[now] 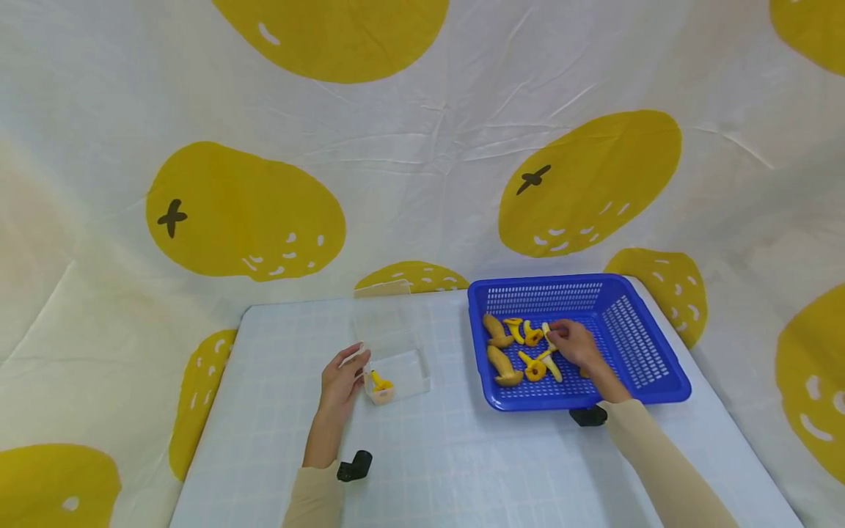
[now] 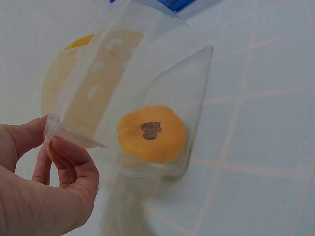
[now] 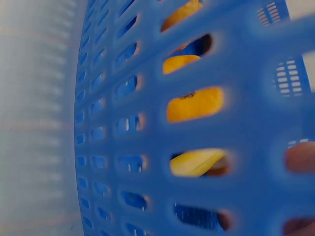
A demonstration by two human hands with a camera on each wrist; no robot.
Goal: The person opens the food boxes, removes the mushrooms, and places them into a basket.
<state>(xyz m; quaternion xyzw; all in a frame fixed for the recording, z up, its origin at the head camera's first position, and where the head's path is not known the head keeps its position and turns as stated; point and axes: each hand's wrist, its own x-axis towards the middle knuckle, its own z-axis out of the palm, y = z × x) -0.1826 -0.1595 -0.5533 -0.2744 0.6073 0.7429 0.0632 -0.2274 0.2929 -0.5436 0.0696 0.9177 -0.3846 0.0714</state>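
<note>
My left hand pinches the left edge of a clear plastic box; in the left wrist view the thumb and fingers grip its corner. The box's clear lid stands raised at the back. One yellow mushroom lies inside at the left; its round cap with a dark patch shows through the wall. My right hand reaches into a blue basket, fingertips at a slender pale yellow mushroom. Whether they pinch it cannot be told; the basket wall blocks the right wrist view.
Beside the right hand, the basket holds yellow trumpet-shaped mushrooms, thick brown mushrooms and another pale slender piece. The table has a pale checked cloth. A white curtain with yellow fruit prints hangs behind.
</note>
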